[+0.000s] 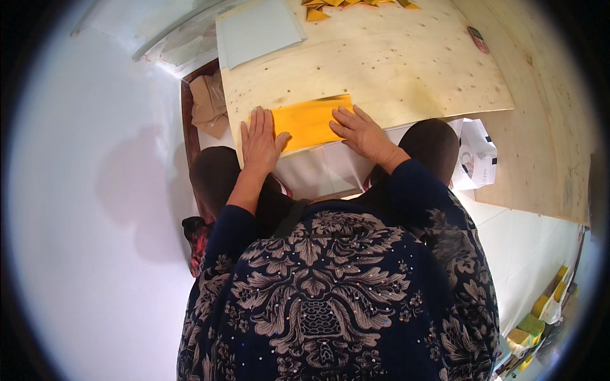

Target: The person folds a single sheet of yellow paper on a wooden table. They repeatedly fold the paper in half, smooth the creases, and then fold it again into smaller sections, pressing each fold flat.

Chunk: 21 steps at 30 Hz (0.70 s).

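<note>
Navy leaf-patterned clothing (324, 298) sits below the pale plywood tabletop (381, 63). Along the tabletop's near edge, the left hand (259, 141) lies open on a rectangular golden paper sheet (308, 124), the right hand (365, 136) open and spread at its right end. Past the tabletop's near right corner shows a white bag (480, 149) with dark print.

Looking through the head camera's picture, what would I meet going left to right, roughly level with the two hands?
Crumpled brown paper, left hand, golden-yellow sheet, right hand, dark-clothed right knee, white bag.
</note>
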Available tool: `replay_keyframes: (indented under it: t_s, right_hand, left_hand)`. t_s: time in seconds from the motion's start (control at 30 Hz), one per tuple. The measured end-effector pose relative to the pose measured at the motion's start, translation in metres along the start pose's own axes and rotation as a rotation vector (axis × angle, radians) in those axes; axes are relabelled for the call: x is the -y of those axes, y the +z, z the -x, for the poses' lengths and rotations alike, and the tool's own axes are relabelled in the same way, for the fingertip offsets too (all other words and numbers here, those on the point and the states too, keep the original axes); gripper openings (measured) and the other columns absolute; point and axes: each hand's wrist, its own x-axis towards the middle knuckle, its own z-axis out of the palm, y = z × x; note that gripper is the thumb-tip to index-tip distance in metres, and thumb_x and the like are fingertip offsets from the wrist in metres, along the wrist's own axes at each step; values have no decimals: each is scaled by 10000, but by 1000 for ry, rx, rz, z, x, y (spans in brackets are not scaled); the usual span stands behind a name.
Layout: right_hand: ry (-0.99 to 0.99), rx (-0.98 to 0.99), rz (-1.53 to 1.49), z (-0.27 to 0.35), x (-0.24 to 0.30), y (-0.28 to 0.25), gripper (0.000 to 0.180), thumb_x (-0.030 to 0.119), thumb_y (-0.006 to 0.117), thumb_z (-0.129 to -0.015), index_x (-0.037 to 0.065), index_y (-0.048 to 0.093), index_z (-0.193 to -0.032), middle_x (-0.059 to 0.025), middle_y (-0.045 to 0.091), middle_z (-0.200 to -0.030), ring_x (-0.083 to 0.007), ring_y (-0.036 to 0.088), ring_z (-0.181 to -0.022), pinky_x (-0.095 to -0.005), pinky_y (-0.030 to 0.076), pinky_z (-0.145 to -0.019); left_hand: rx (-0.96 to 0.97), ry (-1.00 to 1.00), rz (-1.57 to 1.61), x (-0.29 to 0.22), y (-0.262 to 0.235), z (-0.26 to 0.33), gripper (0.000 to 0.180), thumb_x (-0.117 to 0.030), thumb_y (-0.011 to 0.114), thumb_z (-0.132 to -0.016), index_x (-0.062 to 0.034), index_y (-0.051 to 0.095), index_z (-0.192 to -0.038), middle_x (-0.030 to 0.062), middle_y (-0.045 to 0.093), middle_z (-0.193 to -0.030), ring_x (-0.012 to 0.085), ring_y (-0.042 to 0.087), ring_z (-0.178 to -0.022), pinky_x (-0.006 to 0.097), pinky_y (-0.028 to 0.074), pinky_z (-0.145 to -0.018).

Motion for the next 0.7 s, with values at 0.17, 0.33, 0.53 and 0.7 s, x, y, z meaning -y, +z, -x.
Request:
replay_keyframes:
  t_s: [0.17,0.33,0.53,0.7]
  right_hand:
    - [-21,-47,-2,2,-6,1,407,190,590,-900,93,549,-1293,-151,505,-1393,-296,462,-1315,-424,319,-1131]
    - [531,-116,-839,-7,11,-19,304,181,583,-953,55,580,-1230,-104,602,-1257,-294,581,-1169,-429,444,-1026]
    - [940,-633,-2275,-31,73,-22,328,230,509,-1009,44,506,-1279,-98,599,-1234,-281,608,-1118,-429,533,-940]
    - [978,-688,-2400,-27,108,-3,368,249,470,-1025,43,452,-1330,-145,571,-1277,-303,620,-1076,-407,543,-936]
  left_hand:
    - [-228,-120,634,9,-27,18,595,-338,512,-966,13,380,-1428,196,428,-1447,296,387,-1363,401,290,-1117]
    - [-219,-177,1212,3,-47,74,405,-259,421,-1016,62,572,-1210,135,667,-1093,211,623,-1045,325,452,-970]
    - [381,-214,1808,-51,-34,62,507,-412,488,-997,-15,500,-1312,124,611,-1206,220,604,-1077,357,477,-928]
    - [309,-477,2080,-92,-31,30,456,-365,604,-951,-65,522,-1284,33,589,-1233,177,541,-1150,357,416,-979]
